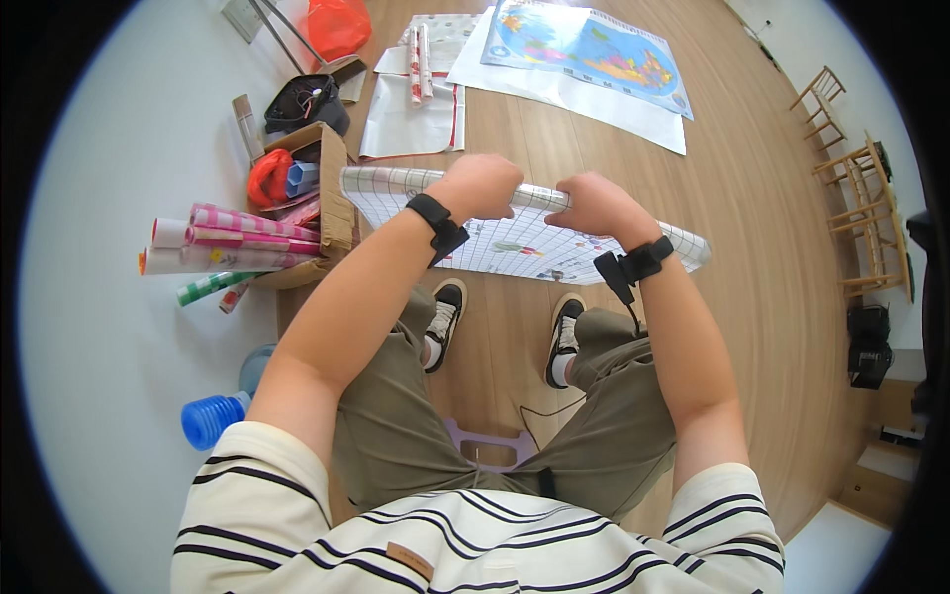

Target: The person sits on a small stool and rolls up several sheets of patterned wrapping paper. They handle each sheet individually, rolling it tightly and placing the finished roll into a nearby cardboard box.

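Both hands are on a white plastic sheet (512,249) with a dark grid and coloured pictures, which hangs above the wood floor in front of my shoes. Its far edge is curled into a roll (538,197). My left hand (482,185) grips this rolled edge left of its middle, fingers wrapped over the far side. A short way to the right, my right hand (605,208) holds the same roll, with its thumb on the near side. The fingertips of both hands are mostly hidden behind the roll. Black straps circle both wrists.
At left, a cardboard box (338,193) holds several patterned rolls (252,232). Behind it stands a black bin (308,104). Ahead lie a world map (594,56) on white paper and two rolls (420,63) on folded sheets. Wooden chairs (865,215) stand at right. I sit on a purple stool (490,445).
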A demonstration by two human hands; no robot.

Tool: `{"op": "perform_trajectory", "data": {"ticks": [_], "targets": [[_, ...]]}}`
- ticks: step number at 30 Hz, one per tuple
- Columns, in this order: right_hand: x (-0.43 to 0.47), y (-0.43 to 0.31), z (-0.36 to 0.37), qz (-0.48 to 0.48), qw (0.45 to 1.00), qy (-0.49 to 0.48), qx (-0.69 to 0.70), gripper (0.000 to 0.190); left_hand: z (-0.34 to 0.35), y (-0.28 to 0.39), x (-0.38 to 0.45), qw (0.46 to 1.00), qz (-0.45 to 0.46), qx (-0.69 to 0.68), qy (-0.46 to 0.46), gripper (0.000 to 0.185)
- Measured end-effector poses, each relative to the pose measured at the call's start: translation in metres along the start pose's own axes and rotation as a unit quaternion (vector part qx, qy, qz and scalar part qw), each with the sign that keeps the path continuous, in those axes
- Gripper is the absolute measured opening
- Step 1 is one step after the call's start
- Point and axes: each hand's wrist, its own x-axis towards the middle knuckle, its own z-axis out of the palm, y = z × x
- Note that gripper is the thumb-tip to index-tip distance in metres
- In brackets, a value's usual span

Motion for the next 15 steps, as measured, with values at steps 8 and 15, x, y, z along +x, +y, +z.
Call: {"op": "perform_trajectory", "data": {"ticks": [8, 15], "targets": [[0.006, -0.023, 0.035, -0.013, 0.994, 0.072, -0.079, 0.035, -0.011, 0.003, 0.000, 0.994, -0.040, -0.067, -0.076, 0.049], [0.009, -0.013, 0.022, -0.007, 1.000, 0.010, -0.029, 0.036, 0.009, 0.000, -0.001, 0.999, 0.021, -0.030, 0.036, 0.047]]}}
